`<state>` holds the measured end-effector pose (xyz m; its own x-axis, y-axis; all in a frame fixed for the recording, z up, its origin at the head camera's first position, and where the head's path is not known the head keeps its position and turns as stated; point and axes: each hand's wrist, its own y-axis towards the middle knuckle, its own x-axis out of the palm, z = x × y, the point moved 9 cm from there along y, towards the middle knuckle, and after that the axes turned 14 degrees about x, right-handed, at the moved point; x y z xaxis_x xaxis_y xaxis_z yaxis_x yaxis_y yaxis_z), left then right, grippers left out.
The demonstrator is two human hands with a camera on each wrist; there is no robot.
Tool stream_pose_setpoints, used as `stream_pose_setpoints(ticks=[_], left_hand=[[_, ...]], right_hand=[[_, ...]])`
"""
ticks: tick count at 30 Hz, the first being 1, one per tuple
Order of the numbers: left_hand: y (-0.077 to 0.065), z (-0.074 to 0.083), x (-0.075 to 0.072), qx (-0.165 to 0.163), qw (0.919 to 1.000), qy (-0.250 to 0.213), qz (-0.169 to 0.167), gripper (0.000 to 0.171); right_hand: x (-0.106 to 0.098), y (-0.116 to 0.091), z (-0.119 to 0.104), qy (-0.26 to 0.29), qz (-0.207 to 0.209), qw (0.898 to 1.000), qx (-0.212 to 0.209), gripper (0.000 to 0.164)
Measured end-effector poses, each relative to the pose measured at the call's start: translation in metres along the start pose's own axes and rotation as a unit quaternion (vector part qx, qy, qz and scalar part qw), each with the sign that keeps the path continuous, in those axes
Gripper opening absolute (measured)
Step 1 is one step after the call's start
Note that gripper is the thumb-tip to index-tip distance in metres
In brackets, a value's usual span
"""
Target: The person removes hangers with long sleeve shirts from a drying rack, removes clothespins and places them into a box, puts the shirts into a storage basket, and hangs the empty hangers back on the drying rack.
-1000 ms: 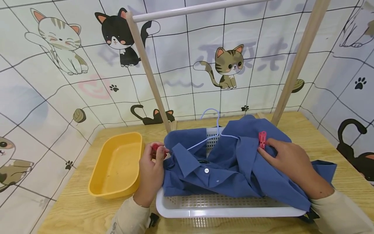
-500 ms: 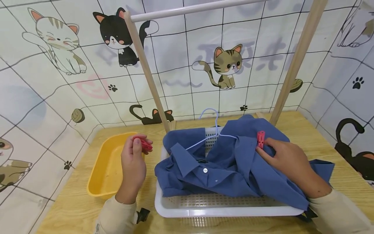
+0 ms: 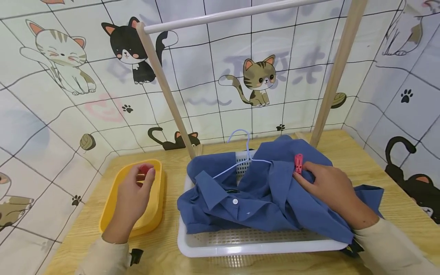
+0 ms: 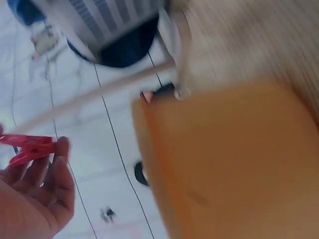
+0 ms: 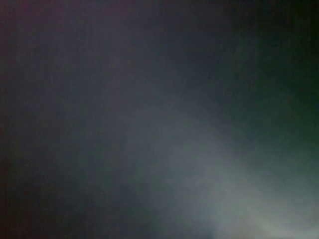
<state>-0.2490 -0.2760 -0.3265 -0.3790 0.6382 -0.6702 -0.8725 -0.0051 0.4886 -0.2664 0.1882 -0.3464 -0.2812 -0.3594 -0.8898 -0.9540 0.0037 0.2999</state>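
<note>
My left hand is raised over the yellow tub and holds a red clothespin with its fingertips. In the head view most of that pin is hidden behind the fingers. Across the basket, my right hand rests on the blue shirt, with thumb and index finger at the lower end of a second, pinkish-red clothespin. That pin stands upright against the shirt near its collar. A pale blue hanger runs into the shirt, its hook sticking up. The right wrist view is dark and blurred.
The shirt lies over a white perforated basket on a wooden table. Behind it rises a wooden rack with a white crossbar. A cat-patterned sheet lines the back and sides.
My left hand has moved from the shirt's left shoulder leftward to above the yellow tub, carrying the red clothespin. My right hand stays at its pin. The head view has shifted slightly.
</note>
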Motion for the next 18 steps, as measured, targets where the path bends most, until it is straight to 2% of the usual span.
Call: stream_pose_setpoints(ticks=[2,5,7,10,15,18], left_hand=[[-0.002,-0.012,-0.004,-0.011,0.9990,0.034,-0.025,0.045],[-0.006,-0.032,-0.007,-0.028,0.9966,0.058,-0.051,0.052],[-0.009,-0.045,-0.004,-0.037,0.9940,0.073,-0.073,0.056],[-0.014,-0.060,0.003,-0.040,0.9878,0.103,-0.110,0.054],[-0.022,-0.071,0.015,-0.022,0.9727,0.157,-0.170,0.040],[-0.025,-0.074,0.019,-0.008,0.9650,0.180,-0.191,0.038]], right_hand=[[0.001,0.000,-0.001,0.002,-0.007,1.000,0.002,0.023],[0.003,0.001,-0.001,0.004,-0.015,1.000,0.008,0.024],[0.004,0.001,-0.001,0.003,-0.019,1.000,0.011,0.024],[0.004,0.000,0.000,0.005,-0.020,1.000,0.012,0.024],[0.002,-0.001,0.001,0.007,-0.010,1.000,0.009,0.024],[0.001,-0.001,0.002,0.007,-0.009,1.000,0.009,0.025]])
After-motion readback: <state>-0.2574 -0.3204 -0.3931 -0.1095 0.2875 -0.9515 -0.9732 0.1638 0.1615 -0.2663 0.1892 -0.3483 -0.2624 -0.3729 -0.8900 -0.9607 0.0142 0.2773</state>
